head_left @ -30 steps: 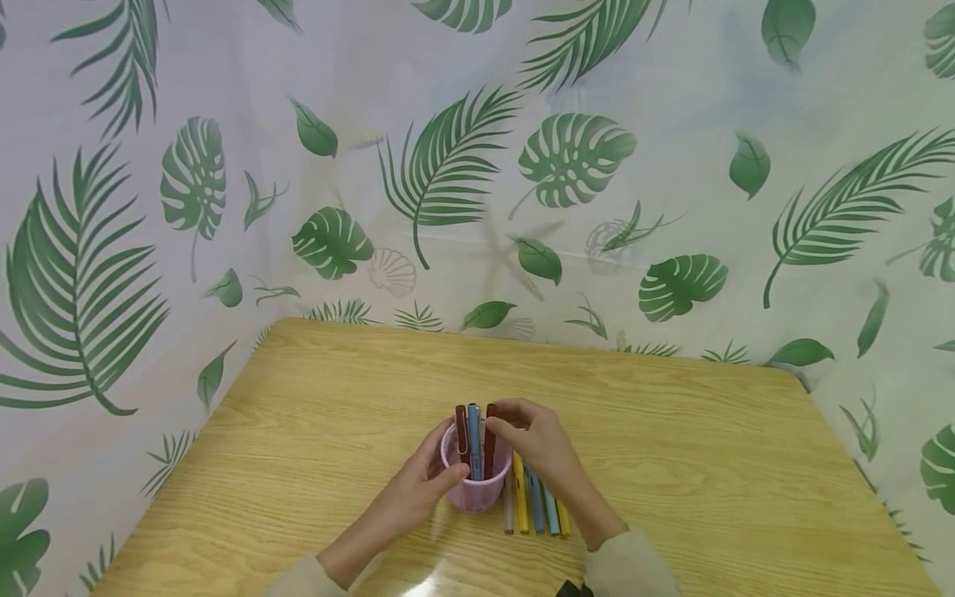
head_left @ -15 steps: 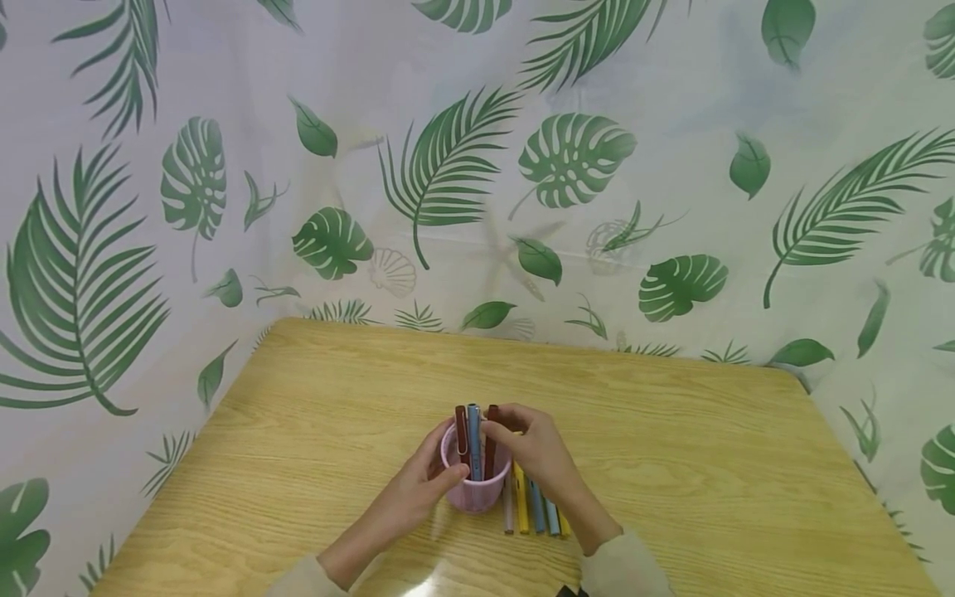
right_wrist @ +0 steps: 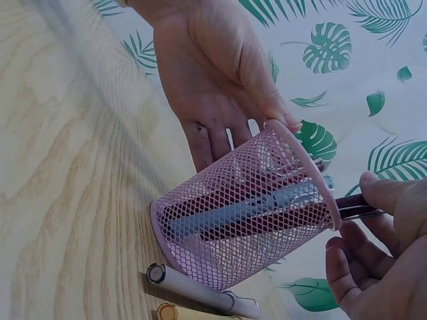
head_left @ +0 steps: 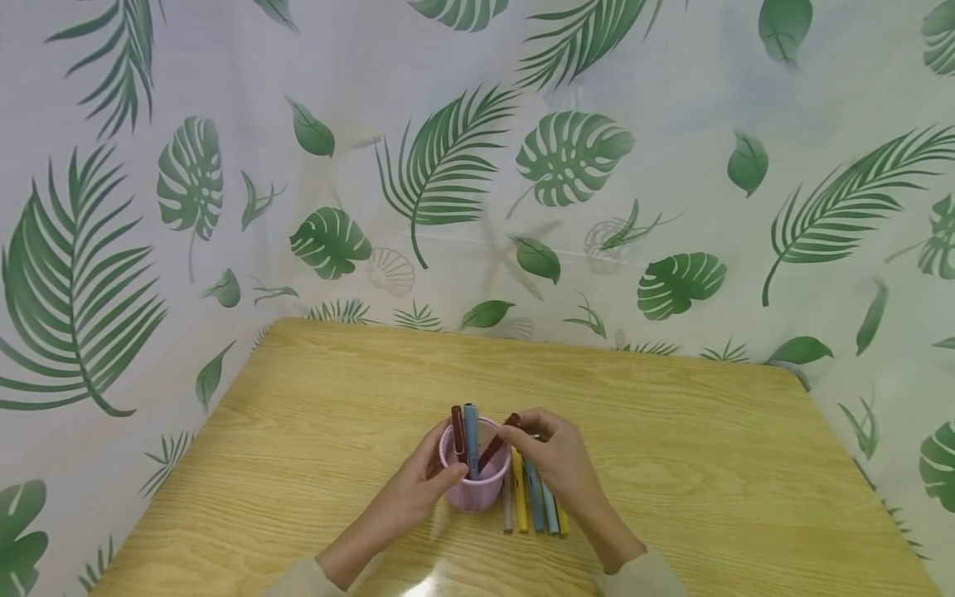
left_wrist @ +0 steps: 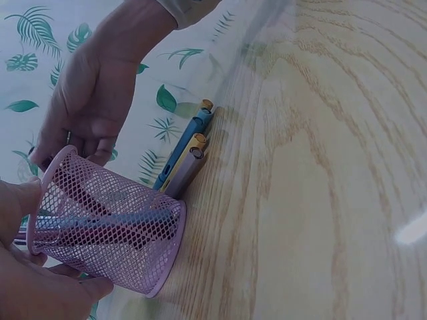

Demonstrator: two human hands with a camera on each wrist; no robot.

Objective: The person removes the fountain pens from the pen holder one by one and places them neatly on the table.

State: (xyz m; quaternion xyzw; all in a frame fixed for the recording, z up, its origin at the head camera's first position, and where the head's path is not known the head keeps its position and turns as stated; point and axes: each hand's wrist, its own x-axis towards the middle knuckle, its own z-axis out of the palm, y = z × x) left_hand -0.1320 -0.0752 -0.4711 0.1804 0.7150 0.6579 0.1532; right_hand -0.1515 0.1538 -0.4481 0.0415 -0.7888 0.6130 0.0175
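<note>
A pink mesh pen cup (head_left: 475,497) stands upright on the table. My left hand (head_left: 414,494) holds its left side, thumb at the rim and fingers round the wall. Inside, a dark red pen (head_left: 458,433) and a blue pen (head_left: 471,441) stand at the left. Another dark red pen (head_left: 492,448) leans right across the cup, its upper end pinched by my right hand (head_left: 561,458) at the rim. The right wrist view also shows this right hand (right_wrist: 390,257) with thumb and finger on the pen's end; the cup's mesh (right_wrist: 243,217) partly veils the pens.
Right of the cup lies a row of pens: a grey pen (head_left: 508,506), a yellow pen (head_left: 521,502), a blue pen (head_left: 535,502), a light blue pen (head_left: 550,512) and another yellow one. A leaf-patterned cloth (head_left: 462,66) rises behind the wooden table (head_left: 336,390).
My right hand has shifted right, and the dark red pen it pinches has tipped from upright to leaning right. My left hand stays on the cup.
</note>
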